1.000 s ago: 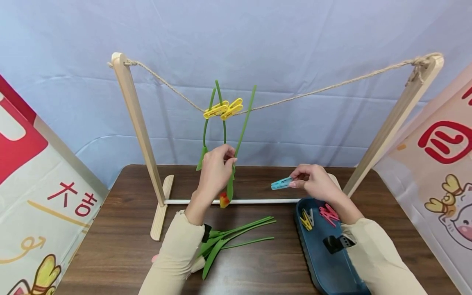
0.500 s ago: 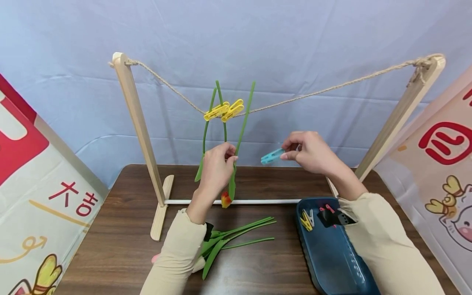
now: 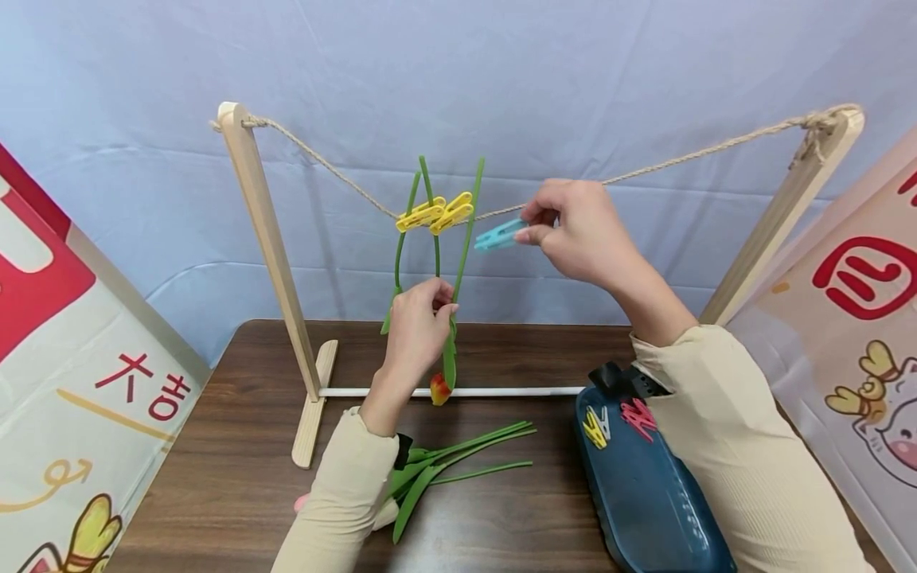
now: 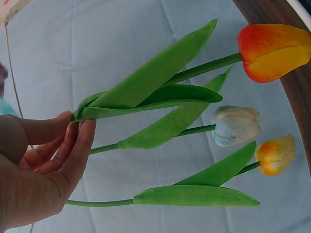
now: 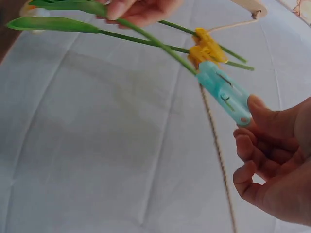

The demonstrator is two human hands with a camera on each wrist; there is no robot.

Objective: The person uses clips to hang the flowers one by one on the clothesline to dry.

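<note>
My left hand (image 3: pixel 419 322) pinches the stem of a red-and-orange tulip (image 4: pixel 274 53), which hangs bloom down with its stem rising past the rope (image 3: pixel 688 161). Between thumb and fingers, my right hand (image 3: pixel 576 227) holds a light blue clothespin (image 3: pixel 499 235). Its tip is close to the upper stem; whether they touch I cannot tell. Two yellow clothespins (image 3: pixel 453 212) sit side by side on the rope, just left of that stem. From them hang a pale white-blue tulip (image 4: pixel 236 126) and a yellow-orange tulip (image 4: pixel 276 154), blooms down.
The rope sags between two wooden posts (image 3: pixel 268 255) joined by a white bar (image 3: pixel 516 391). A blue tray (image 3: pixel 648 517) at the right holds yellow, grey and pink clothespins (image 3: pixel 637 418). More tulips (image 3: pixel 466 450) lie on the brown table (image 3: pixel 516 517), partly behind my left sleeve.
My right hand has risen and moved left with the blue clothespin, from above the tray to the rope. The held tulip's stem top has shifted slightly left; my left hand barely moved.
</note>
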